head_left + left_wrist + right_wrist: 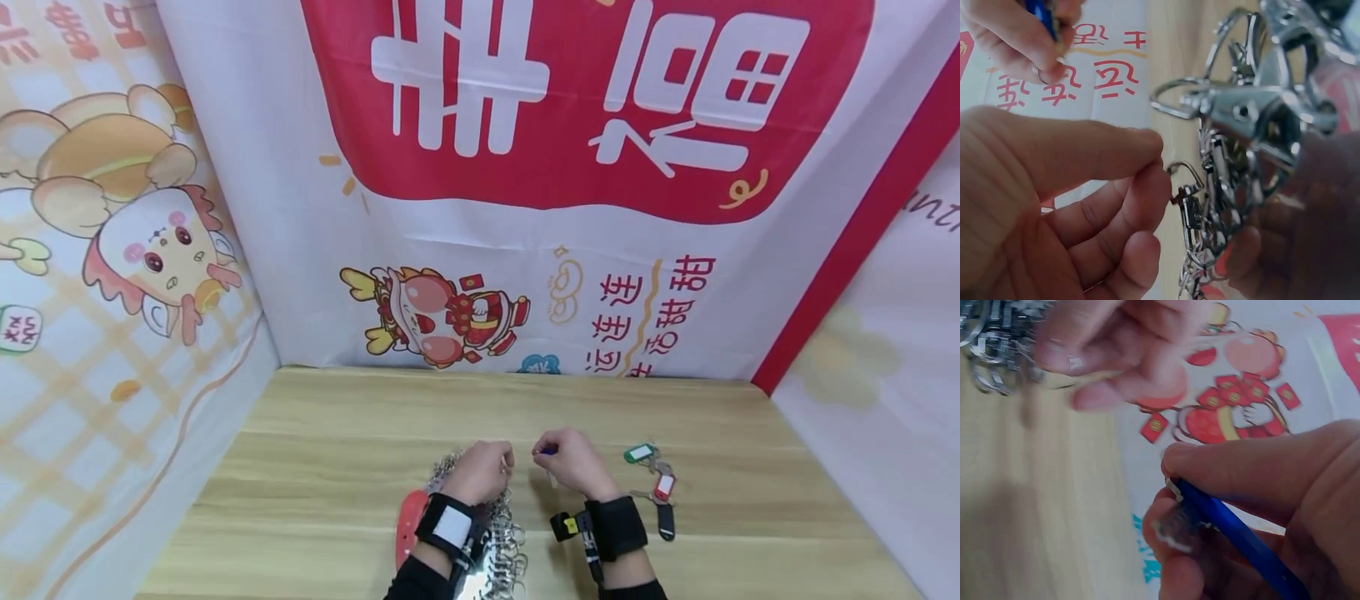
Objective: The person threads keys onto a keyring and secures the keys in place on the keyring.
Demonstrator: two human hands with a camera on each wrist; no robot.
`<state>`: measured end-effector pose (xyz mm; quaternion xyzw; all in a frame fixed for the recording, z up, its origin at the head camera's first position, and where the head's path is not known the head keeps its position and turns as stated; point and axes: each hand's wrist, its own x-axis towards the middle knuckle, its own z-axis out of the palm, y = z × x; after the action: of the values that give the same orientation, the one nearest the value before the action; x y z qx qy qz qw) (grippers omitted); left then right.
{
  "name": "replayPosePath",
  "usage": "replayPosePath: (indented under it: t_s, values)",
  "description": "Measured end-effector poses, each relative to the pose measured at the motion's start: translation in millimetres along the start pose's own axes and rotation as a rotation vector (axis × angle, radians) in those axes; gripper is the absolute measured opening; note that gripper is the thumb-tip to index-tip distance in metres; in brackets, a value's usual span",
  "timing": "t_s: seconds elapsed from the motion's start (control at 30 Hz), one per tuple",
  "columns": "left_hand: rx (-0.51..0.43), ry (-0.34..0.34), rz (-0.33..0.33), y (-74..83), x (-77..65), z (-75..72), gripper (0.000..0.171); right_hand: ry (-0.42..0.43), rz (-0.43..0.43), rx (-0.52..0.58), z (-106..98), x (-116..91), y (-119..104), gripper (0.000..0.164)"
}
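In the head view my left hand [480,471] is at a hanging row of silver metal clasps [510,546]. Thumb and forefinger meet beside a small hooked clasp [1186,174] in the left wrist view and seem to pinch its end; the fingertips partly hide the contact. My right hand [576,462], a short way to the right, grips a blue key tag [1241,537] between thumb and fingers. A small ring and a blurred pale piece hang by the tag's end, partly covered by the fingers.
A red object [408,521] stands left of the clasps. On the wooden table [750,517] to the right lie a green key tag [639,453], a red key tag [664,487] and a black tag [666,523], with keys among them. Printed cloth [285,250] walls the back and sides.
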<state>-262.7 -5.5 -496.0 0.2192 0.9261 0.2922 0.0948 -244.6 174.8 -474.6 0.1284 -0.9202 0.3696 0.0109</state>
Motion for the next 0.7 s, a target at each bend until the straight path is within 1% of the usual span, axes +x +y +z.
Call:
replayPosePath:
  t_s: [0.03, 0.1, 0.2, 0.27, 0.37, 0.43, 0.57, 0.63, 0.7]
  values:
    - [-0.002, -0.001, 0.001, 1.4, 1.3, -2.1, 0.013, 0.0, -0.004, -0.008, 1.2, 1.8, -1.4, 0.005]
    - [0.022, 0.017, 0.026, 3.3, 3.8, -6.2, 0.015, -0.009, -0.017, -0.008, 4.1, 5.4, -4.1, 0.004]
    - [0.067, 0.046, 0.084, 4.7, 5.5, -9.7, 0.018, -0.026, -0.031, 0.006, 10.8, 9.3, -5.1, 0.004]
    - [0.07, 0.041, 0.109, 4.3, 4.5, -9.6, 0.02, -0.04, -0.044, 0.013, 15.3, 9.3, -4.7, 0.005]
    - [0.053, 0.025, 0.117, 1.6, 1.3, -7.9, 0.02, -0.065, -0.051, 0.014, 21.2, 7.4, -4.3, 0.006]
    - [0.05, 0.036, 0.117, -0.4, 0.4, -7.5, 0.021, -0.069, -0.055, 0.012, 24.1, 6.6, -3.8, 0.006]
    - [0.038, 0.068, 0.122, -2.6, 1.0, -10.3, 0.025, -0.052, -0.067, -0.005, 28.5, 7.4, -5.2, 0.006]
    - [0.032, 0.063, 0.121, -2.8, 0.7, -12.2, 0.025, -0.051, -0.073, -0.007, 31.3, 8.3, -6.8, 0.008]
    - [0.021, 0.048, 0.117, -3.4, -0.9, -13.1, 0.025, -0.071, -0.064, 0.009, 34.7, 8.4, -7.7, 0.009]
